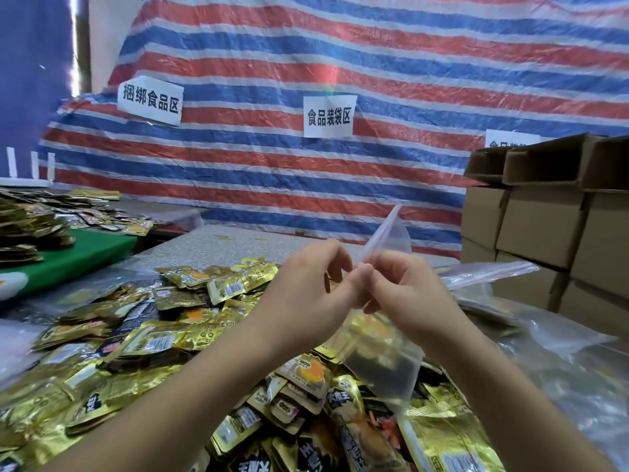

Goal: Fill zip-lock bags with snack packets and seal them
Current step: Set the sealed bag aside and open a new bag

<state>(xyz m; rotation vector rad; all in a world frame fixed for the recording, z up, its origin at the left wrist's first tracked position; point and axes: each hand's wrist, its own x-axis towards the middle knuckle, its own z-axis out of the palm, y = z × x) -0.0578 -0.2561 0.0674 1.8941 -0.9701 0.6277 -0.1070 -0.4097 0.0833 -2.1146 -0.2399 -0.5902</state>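
Bag [381, 349] hangs in the air between both hands, over the big heap of gold packets [143, 338] on the tabletop [231, 243]. Gold packets already show through its clear plastic, so it looks filled. The left hand [306, 294] and the right hand [405, 294] meet at the zip strip [381, 229], which sticks up past the fingers. The fingers of both hands are curled in close and pinch the strip between them.

I think this is the sealing step. The part of the strip above the hands still looks to gape a little, but I cannot tell for sure. The next move calls for sliding the pinch along the whole strip, pressing hard so both sides click shut, and keeping the bag steady so nothing slips out.

More clear bags [490, 270] lie to the right, beside stacked boxes [544, 233].

On the striped sheet [374, 63] behind, a white sign [149, 100] reads 捆绑食品区. A second sign [329, 116] reads 食品装袋区. A third sign is mostly hidden by the boxes. The packets have writing and barcodes, but it is too small and blurry to read well.
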